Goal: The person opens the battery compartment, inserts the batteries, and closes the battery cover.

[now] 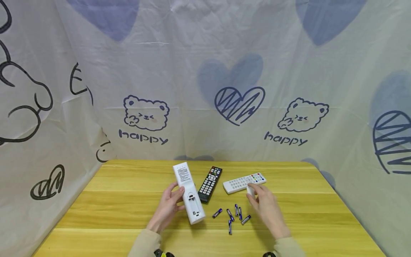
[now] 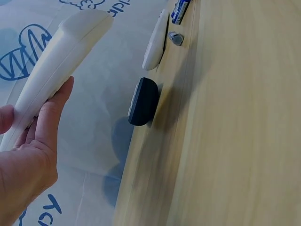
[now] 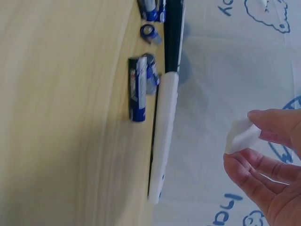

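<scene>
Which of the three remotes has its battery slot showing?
The white remote in the left hand; the other white one and the black one lie buttons up.

We hold both forearms forward in beige sleeves [image 1: 147, 243], our left grip [image 1: 167, 207] clasped left of the black remote [image 1: 210, 184], our right grip [image 1: 265, 206] pinching between thumb and fingers to its right.

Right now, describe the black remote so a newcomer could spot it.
On the wooden table, in the head view, look between the raised white remote in the left grip and the resting white remote. There lies the black remote, buttons up, the only dark remote.
</scene>
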{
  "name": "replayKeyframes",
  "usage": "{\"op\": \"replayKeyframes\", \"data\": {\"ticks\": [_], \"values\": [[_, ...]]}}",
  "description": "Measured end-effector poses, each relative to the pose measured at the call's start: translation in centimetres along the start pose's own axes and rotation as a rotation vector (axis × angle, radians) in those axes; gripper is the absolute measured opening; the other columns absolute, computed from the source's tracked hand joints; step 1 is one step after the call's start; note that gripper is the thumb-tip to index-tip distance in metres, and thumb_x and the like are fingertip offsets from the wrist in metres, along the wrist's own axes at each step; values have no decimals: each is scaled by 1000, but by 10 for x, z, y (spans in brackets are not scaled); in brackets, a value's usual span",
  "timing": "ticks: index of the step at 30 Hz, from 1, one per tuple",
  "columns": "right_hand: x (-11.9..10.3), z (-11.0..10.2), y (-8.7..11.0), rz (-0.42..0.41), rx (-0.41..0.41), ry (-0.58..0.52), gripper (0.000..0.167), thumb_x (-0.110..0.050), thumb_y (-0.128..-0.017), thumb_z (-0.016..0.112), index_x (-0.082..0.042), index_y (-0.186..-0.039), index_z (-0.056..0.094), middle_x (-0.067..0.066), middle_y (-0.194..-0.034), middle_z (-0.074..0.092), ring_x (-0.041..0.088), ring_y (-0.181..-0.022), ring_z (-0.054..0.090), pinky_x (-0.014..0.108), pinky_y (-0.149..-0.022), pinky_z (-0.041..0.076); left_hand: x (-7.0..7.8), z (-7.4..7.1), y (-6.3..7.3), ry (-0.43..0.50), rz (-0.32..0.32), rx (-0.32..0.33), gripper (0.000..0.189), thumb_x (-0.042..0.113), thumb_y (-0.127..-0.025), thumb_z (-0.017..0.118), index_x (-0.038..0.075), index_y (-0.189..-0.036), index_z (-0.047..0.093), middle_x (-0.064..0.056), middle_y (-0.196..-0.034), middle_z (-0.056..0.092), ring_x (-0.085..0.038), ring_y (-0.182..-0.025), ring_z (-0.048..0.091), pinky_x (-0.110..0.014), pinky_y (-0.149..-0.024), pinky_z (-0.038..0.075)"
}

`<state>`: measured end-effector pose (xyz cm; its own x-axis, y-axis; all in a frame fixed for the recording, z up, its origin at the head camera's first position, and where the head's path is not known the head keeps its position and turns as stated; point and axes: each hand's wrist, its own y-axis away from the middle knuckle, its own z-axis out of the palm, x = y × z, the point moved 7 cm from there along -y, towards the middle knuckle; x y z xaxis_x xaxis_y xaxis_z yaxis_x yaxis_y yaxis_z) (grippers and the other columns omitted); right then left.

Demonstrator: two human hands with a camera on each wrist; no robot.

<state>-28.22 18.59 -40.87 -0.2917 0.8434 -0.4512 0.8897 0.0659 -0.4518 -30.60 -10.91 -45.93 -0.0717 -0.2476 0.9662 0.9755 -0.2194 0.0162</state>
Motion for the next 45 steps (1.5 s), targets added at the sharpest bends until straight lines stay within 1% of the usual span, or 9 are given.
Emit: {"op": "replayKeyframes", "data": {"ticks": [5,8,11,16,19,23,29,37,45], "values": [[13,-5,0,26,13,28,36,-8,-88,74,1,-122,67,23,-99,69,29,-78,66,43,-67,61,1,-1,0,-2,8,-2,49,16,-107,44,-2,-150,28,-8,-117,73,-13,-98,70,-33,-85,63],[19,-9,0,24,32,64,34,-7,-87,75,2,-120,68,23,-93,69,31,-78,66,47,-68,60,1,-2,1,-8,20,-6,49,17,-108,44,-2,-151,29,-9,-117,72,-13,-98,70,-34,-85,63],[27,-10,0,40,23,101,33,-7,-86,75,2,-117,69,21,-88,69,31,-77,65,48,-68,58,1,-4,2,-8,16,-6,48,16,-108,43,-1,-151,30,-11,-120,72,-14,-99,71,-36,-86,63],[40,-6,-2,73,-43,135,31,-8,-87,74,5,-114,68,20,-87,68,31,-76,63,49,-68,58,1,-5,3,-6,5,-8,49,15,-108,43,-1,-152,30,-10,-120,72,-13,-99,71,-36,-87,63],[47,-3,-2,94,-81,155,30,-7,-87,73,6,-113,68,24,-90,69,34,-79,64,51,-70,59,1,-4,3,-6,5,-15,52,15,-107,43,-2,-153,27,-9,-120,72,-13,-99,71,-34,-86,63],[56,1,-3,129,-131,179,31,-8,-87,73,7,-114,67,28,-98,70,39,-87,66,53,-74,58,1,-4,4,-12,4,-12,53,16,-107,45,-2,-154,27,-12,-122,71,-13,-99,71,-34,-86,63],[67,8,-2,178,-199,186,32,-7,-88,73,8,-116,66,30,-105,69,38,-89,67,50,-72,59,-1,-5,5,-19,-1,-9,53,16,-107,44,1,-155,26,-16,-127,68,-14,-100,71,-35,-87,63],[76,16,-2,182,-229,198,29,-7,-89,71,5,-114,67,29,-104,70,37,-89,67,51,-73,59,-2,-4,7,-18,-3,-35,58,18,-107,45,0,-156,22,-6,-119,72,-11,-99,70,-32,-87,62],[82,22,-5,170,-268,206,27,-6,-89,71,6,-112,66,25,-104,70,38,-93,67,53,-77,59,-1,-3,8,4,-10,-64,58,17,-107,45,-2,-156,20,-1,-114,74,-11,-98,70,-32,-87,62]]}}
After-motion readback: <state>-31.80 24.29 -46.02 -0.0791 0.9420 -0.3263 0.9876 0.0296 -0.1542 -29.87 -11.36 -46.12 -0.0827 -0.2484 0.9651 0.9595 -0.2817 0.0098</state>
